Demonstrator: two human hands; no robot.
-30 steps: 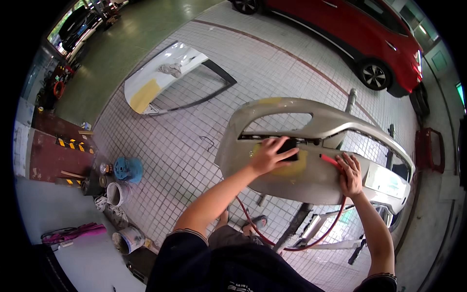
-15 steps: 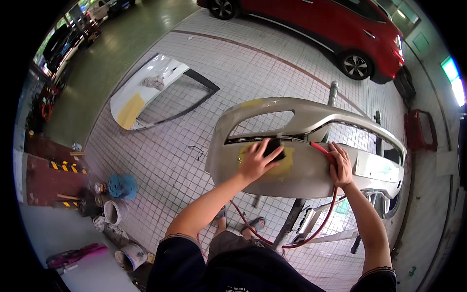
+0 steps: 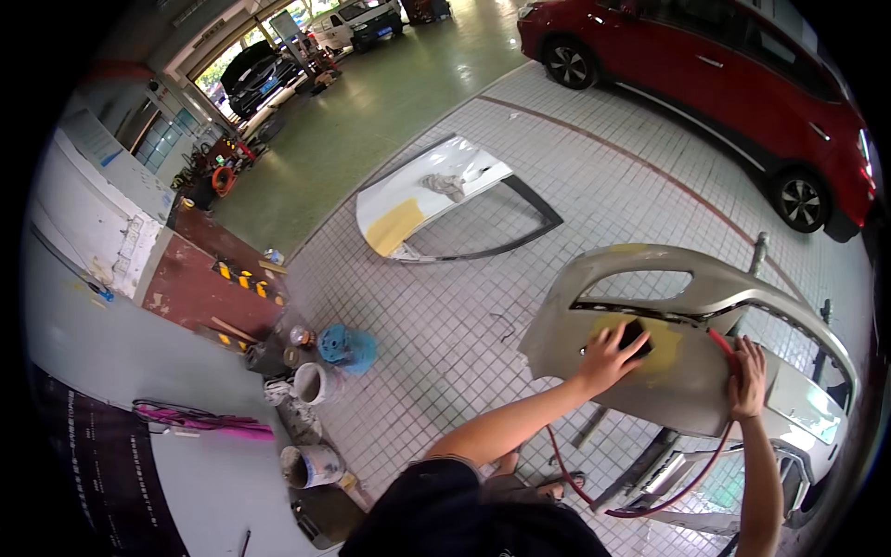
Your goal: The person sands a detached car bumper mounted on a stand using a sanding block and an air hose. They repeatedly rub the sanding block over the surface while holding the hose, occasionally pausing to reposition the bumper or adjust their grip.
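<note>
looks like the sanding step to me. the left hand (image 3: pixel 608 360) has a black sanding block (image 3: pixel 635 332) up against the yellow filler patch (image 3: pixel 665 355) on a beige bumper cover (image 3: pixel 664 408). i'd call that grip closed on the block: it sits right under the spread fingers, black showing between them, and yellow shows past it to the right.

the right hand (image 3: pixel 748 379) rests on the bumper cover well right of the block, fingers stretched out, with a red hose (image 3: pixel 720 343) running in beside the thumb. can't tell from here whether that grip is pinching the hose or just lying over it.

imo the next move calls for light, even pressure with the block flat to the curve, the other hand bracing the panel, and the hose clear of the patch.
</note>
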